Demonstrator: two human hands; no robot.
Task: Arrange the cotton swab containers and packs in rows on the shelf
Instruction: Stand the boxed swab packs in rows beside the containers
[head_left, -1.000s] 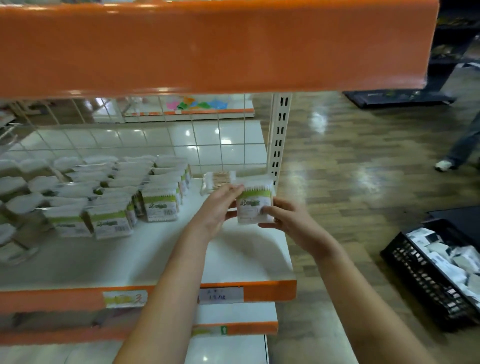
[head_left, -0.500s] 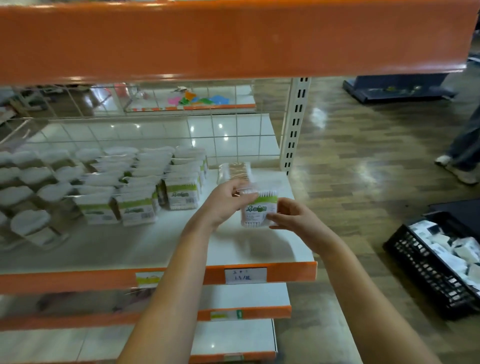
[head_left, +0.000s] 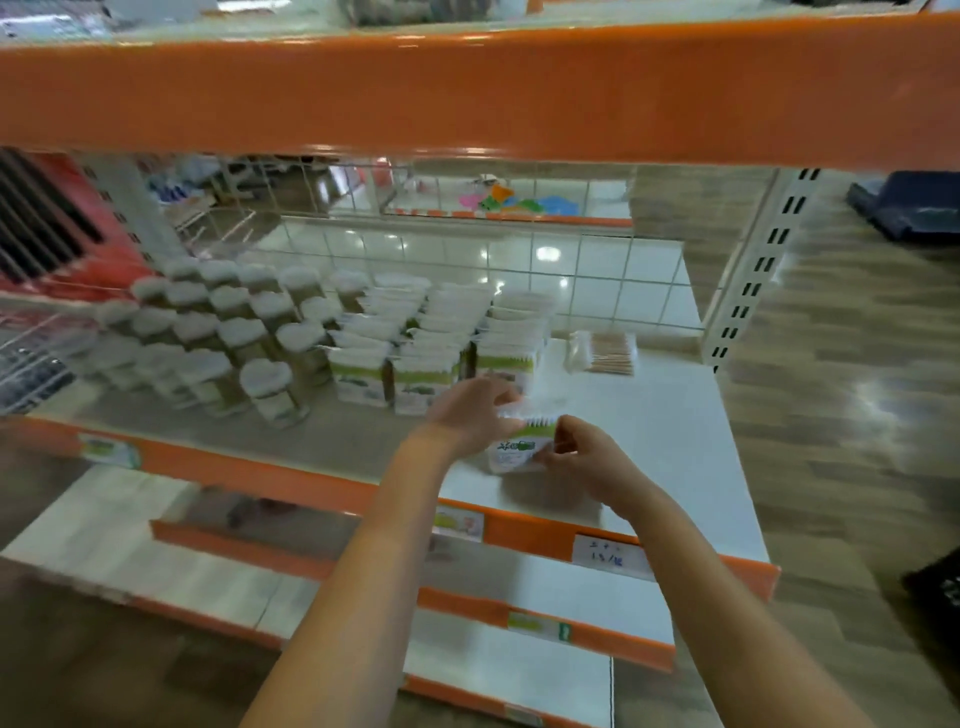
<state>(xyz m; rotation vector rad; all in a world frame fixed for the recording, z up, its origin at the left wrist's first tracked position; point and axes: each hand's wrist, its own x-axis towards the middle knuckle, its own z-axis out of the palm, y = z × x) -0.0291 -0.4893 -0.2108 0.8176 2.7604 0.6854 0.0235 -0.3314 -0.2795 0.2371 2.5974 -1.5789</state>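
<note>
Both hands hold one cotton swab pack over the white shelf, toward its front edge and right of the middle. Left hand grips the pack's left side and top, fingers curled over the swab tips. Right hand pinches the pack's right side, fingers clamped on its edge. Pack is tilted, green band up top, label facing the camera; cannot tell if its base touches the shelf. Frame is motion-blurred.

Behind the hands, rows of matching green-label packs run front to back near the shelf middle, standing upright and touching each other. Left of those, rows of clear round containers with white lids fill the shelf's left half; one container stands forward of the rest, nearest the front edge. A flat pack of wooden-stick swabs lies alone near the back right corner, apart from the rows.

Orange front strip carries a handwritten price tag near the right end. Orange upper shelf spans the top. Wire grid back panel behind the stock. Lower shelf below.
</note>
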